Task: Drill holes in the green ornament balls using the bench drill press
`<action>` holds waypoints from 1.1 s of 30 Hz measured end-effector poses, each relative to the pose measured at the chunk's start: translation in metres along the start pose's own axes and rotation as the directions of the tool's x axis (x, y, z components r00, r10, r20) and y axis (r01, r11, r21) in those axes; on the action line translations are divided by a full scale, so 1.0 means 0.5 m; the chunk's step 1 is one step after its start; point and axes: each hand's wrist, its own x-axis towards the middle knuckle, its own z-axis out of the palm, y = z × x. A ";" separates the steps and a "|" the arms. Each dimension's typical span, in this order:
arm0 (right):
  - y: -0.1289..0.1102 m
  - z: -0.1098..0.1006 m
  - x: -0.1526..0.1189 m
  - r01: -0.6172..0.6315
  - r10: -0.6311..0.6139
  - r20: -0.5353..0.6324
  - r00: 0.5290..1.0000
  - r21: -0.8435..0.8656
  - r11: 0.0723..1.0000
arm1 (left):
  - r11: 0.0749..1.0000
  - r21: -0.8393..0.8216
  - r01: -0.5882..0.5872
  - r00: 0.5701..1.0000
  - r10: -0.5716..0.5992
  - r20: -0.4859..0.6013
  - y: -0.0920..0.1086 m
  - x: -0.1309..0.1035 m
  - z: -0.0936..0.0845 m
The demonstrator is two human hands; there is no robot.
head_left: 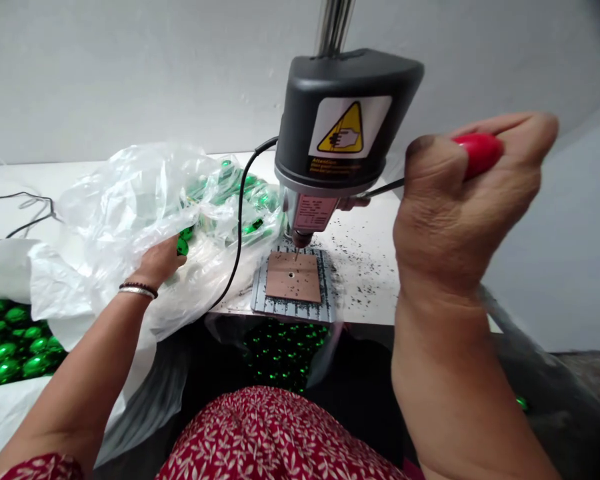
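My right hand (465,207) is wrapped round the red knob (480,155) of the drill press lever, raised to the right of the machine. A dark-grey bench drill press (350,107) stands in the middle, its bit above a brown board (293,283) with a small hole. The board lies on the grooved metal base (260,293). My left hand (161,261) reaches to the opening of a clear plastic bag (135,187), fingers closed on a shiny green bauble (183,245). More green baubles (253,190) show through the plastic; some of my left fingers are hidden.
Dark shavings (363,273) are scattered over the white table (375,247). A black cable (240,233) hangs from the drill press past the bag. Green baubles fill a white sack (15,343) at left. Below the table edge, more green pieces (285,353) lie in clear plastic.
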 end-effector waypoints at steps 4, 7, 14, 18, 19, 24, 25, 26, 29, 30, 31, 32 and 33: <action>0.003 0.001 0.000 -0.006 0.006 -0.017 1.000 -0.017 1.000 | 0.996 0.007 -0.089 0.996 0.088 0.031 -0.003 -0.012 0.011; -0.001 0.000 0.000 -0.059 0.059 -0.006 0.998 -0.006 0.998 | 0.993 -0.008 -0.119 0.992 0.119 0.038 -0.001 -0.015 0.026; -0.006 -0.001 -0.001 -0.081 0.081 -0.017 0.997 -0.004 0.997 | 0.969 -0.082 -0.233 0.971 0.227 -0.069 0.015 -0.018 0.042; -0.003 0.000 -0.001 -0.084 0.084 -0.019 0.996 -0.007 0.996 | 0.869 -0.484 -0.101 0.991 0.045 -0.125 0.009 -0.038 0.016; -0.002 0.001 -0.001 -0.086 0.086 -0.023 0.996 -0.004 0.996 | 0.762 -0.640 -0.097 0.991 0.017 -0.130 0.009 -0.048 0.008; 0.004 0.001 -0.003 -0.048 0.049 -0.025 0.999 0.021 0.999 | -0.141 -0.990 -0.021 0.962 0.268 -0.058 0.054 -0.114 0.008; 0.004 0.001 -0.004 -0.044 0.044 -0.018 0.999 0.029 0.999 | -0.272 -0.961 0.045 0.945 0.322 -0.047 0.072 -0.125 0.017; 0.004 0.001 -0.005 -0.044 0.045 -0.015 0.999 0.036 0.998 | -0.368 -0.923 0.111 0.928 0.372 -0.036 0.093 -0.134 0.028; 0.003 0.002 -0.007 -0.051 0.052 -0.012 0.999 0.042 0.998 | -0.499 -0.829 0.252 0.881 0.473 -0.016 0.154 -0.147 0.059; 0.003 0.002 -0.007 -0.053 0.053 -0.012 0.999 0.042 0.998 | -0.512 -0.815 0.272 0.874 0.486 -0.013 0.171 -0.147 0.067; 0.003 0.002 -0.007 -0.052 0.052 -0.010 0.999 0.041 0.998 | -0.517 -0.808 0.281 0.872 0.490 -0.011 0.186 -0.146 0.073; 0.003 0.002 -0.008 -0.047 0.047 -0.008 0.999 0.040 0.998 | -0.520 -0.807 0.281 0.872 0.489 -0.012 0.198 -0.143 0.077; 0.003 0.002 -0.009 -0.038 0.038 -0.001 0.999 0.041 0.998 | -0.522 -0.807 0.278 0.874 0.486 -0.013 0.209 -0.140 0.079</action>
